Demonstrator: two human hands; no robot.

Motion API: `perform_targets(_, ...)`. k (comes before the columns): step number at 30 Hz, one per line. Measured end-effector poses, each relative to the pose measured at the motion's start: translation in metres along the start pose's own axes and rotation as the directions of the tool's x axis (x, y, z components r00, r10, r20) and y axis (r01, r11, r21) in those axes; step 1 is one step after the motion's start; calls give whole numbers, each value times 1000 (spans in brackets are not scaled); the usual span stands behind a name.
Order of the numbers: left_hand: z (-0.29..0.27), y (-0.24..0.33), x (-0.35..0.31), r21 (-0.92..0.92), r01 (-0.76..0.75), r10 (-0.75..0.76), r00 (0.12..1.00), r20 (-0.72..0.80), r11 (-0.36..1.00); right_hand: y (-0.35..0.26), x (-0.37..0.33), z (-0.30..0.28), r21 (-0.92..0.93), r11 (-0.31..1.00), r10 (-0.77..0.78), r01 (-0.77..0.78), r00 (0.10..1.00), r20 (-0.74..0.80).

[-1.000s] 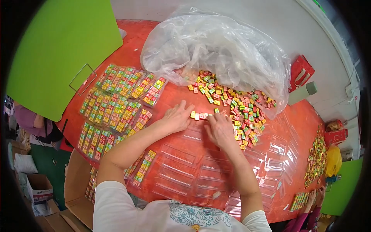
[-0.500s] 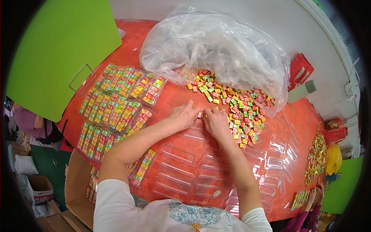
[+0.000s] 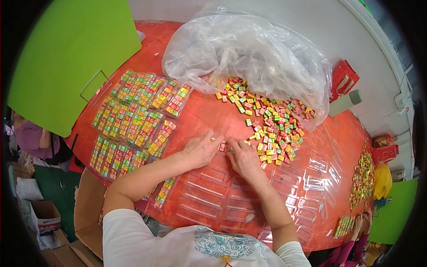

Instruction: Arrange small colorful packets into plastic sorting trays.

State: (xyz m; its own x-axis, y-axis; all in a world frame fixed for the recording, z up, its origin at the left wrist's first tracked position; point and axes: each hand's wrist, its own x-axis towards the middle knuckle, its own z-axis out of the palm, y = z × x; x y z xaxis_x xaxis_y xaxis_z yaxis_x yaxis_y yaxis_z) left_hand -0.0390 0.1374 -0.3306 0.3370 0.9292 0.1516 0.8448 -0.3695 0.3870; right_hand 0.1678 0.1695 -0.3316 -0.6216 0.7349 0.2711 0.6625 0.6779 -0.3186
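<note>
Both hands, left (image 3: 200,150) and right (image 3: 245,159), grasp small coloured blocks (image 3: 222,147) between their nearly closed fingers (image 3: 236,147).

A small red block (image 3: 222,147) lies left of loose multicoloured blocks (image 3: 276,132).

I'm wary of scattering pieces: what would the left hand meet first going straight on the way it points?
Ahead of the left hand, probably the small red box first; whether they touch is unclear.

A head-worn fisheye (straight edges bow toward its rim) looks down from close above the red table (image 3: 201,106).
</note>
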Motion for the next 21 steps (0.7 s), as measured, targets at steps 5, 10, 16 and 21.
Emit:
perform_targets(5,-17,-8,-8,-100,92,-99,993,-65,991,9,-5,-17,89,991,98,-97,995,-9)
perform_targets(10,-3,-11,-21,95,-49,52,998,-32,994,9,-7,-8,105,994,-13,23,995,-97)
perform_targets(16,3,-12,-24,294,-147,160,987,-19,944,9,-8,2,-1,994,-106,106,994,8)
perform_targets(21,-2,-7,-18,244,-151,176,981,-83,958,28,4,-14,25,999,36,-33,993,-108)
